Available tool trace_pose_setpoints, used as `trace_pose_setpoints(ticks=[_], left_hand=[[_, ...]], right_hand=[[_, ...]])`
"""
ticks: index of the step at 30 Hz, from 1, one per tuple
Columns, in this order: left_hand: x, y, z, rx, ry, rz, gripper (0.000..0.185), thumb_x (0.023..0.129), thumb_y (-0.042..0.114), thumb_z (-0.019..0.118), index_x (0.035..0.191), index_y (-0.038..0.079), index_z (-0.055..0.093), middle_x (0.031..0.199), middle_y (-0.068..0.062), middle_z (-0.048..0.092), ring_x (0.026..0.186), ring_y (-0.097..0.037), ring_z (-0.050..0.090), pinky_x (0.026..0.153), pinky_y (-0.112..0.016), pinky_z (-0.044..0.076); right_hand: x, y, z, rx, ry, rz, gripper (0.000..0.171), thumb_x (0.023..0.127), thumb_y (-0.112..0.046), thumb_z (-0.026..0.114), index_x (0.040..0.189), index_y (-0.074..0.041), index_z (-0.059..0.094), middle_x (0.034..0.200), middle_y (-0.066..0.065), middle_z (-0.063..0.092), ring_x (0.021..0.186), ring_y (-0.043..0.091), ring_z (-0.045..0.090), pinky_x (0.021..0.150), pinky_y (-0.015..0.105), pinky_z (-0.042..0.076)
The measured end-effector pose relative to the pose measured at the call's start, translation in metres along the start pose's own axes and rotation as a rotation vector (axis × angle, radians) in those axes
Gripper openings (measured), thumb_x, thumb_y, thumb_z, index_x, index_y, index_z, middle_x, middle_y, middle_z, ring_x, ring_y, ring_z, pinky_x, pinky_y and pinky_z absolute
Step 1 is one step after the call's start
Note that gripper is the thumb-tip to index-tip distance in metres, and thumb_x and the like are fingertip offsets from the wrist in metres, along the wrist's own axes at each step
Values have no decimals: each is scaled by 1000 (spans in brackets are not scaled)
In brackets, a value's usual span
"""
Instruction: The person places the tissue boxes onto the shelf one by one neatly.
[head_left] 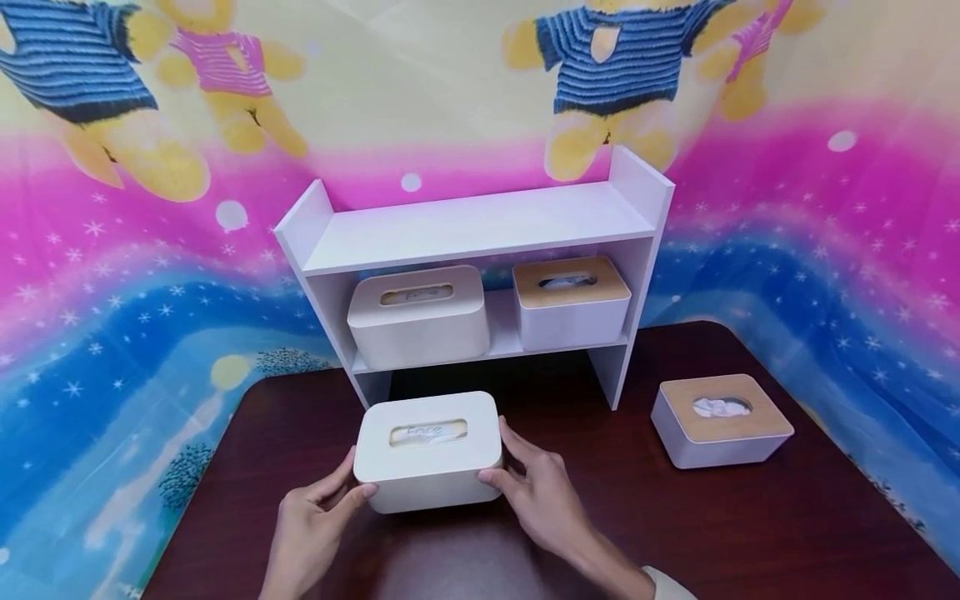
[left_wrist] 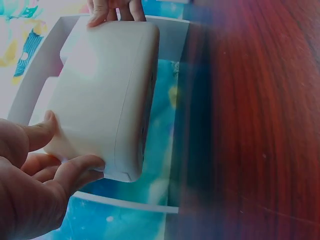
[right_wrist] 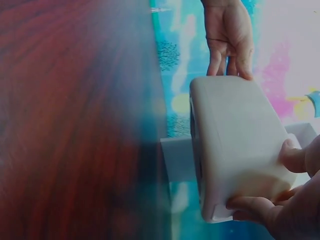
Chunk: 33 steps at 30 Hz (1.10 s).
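Both hands, left hand (head_left: 315, 517) and right hand (head_left: 536, 492), clasp the white tissue box (head_left: 427, 450) by its short ends, fingers (head_left: 356, 492) curled round it, near the worktop's (head_left: 750, 533) front before the shelf (head_left: 480, 225). Smooth sides could slip from that light grip. Its long axis runs left to right, slot upward.

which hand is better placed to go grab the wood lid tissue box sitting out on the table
Right. The right hand is on the near white box's right end, the side where the wood-lid box sits; the left hand would cross over.
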<state>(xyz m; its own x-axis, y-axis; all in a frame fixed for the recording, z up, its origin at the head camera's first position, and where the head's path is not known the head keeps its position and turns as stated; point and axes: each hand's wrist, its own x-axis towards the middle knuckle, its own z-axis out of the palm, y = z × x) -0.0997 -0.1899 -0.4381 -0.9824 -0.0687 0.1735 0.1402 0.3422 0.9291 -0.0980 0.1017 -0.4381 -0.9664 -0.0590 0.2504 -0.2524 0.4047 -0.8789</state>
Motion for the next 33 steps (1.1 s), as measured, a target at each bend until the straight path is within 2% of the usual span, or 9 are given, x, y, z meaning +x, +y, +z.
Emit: trace_pose_setpoints(ticks=[3,7,10,13,16,19,22,28,33], left_hand=[[0,6,-1,18,-11,-30,57,94,15,85,146,4,63,141,-19,66,111,9,65,82,-11,59],[1,15,-2,17,-19,-65,56,94,17,84,146,5,64,142,-17,66,109,8,67,80,-14,60],[2,22,-2,2,-26,-102,56,95,18,84,146,8,63,144,-14,64,108,8,68,82,-19,62],[3,27,-2,-16,-37,-138,57,95,19,84,147,10,63,148,-11,62,108,6,69,84,-23,63],[5,33,-2,-47,-44,-156,56,96,18,83,148,10,62,150,-9,61,109,5,70,86,-25,63],[6,39,-3,-57,-50,-159,56,96,17,82,148,11,62,150,-9,61,109,3,71,86,-25,63],[6,47,-5,-53,-49,-157,55,96,19,83,147,13,63,150,-8,62,111,2,71,87,-26,63],[12,64,-11,-98,-70,-137,58,96,20,83,149,13,61,151,-10,61,120,-5,70,90,-30,63],[16,77,-16,-115,-73,-100,59,96,20,83,150,13,61,152,-10,61,121,-8,70,90,-31,63]], right_hand=[[0,-5,-7,-60,17,-10,76,91,-24,84,156,-2,51,159,15,53,145,20,52,115,45,50],[1,-12,-16,-89,2,9,76,92,-28,84,157,-6,51,158,13,55,89,-1,70,97,29,60],[3,-17,-24,-86,-24,29,77,92,-30,84,158,-8,50,158,12,56,50,-5,36,67,20,53],[5,-21,-31,-82,-42,25,78,93,-32,83,158,-8,50,158,13,56,43,-3,27,54,22,45],[7,-25,-36,-97,-49,12,77,93,-34,83,158,-8,51,150,15,65,43,-3,28,53,22,44],[8,-29,-40,-116,-53,12,76,94,-36,82,158,-10,51,106,10,79,44,-2,28,53,22,41],[9,-34,-45,-119,-57,12,75,95,-37,81,159,-12,51,73,-3,61,45,-2,27,50,21,38],[14,-47,-54,-148,-38,-64,74,95,-36,82,157,-8,53,138,19,72,77,-5,68,72,18,55],[22,-58,-62,-181,-20,-139,74,94,-37,83,156,-7,54,152,14,61,109,9,74,81,25,61]])
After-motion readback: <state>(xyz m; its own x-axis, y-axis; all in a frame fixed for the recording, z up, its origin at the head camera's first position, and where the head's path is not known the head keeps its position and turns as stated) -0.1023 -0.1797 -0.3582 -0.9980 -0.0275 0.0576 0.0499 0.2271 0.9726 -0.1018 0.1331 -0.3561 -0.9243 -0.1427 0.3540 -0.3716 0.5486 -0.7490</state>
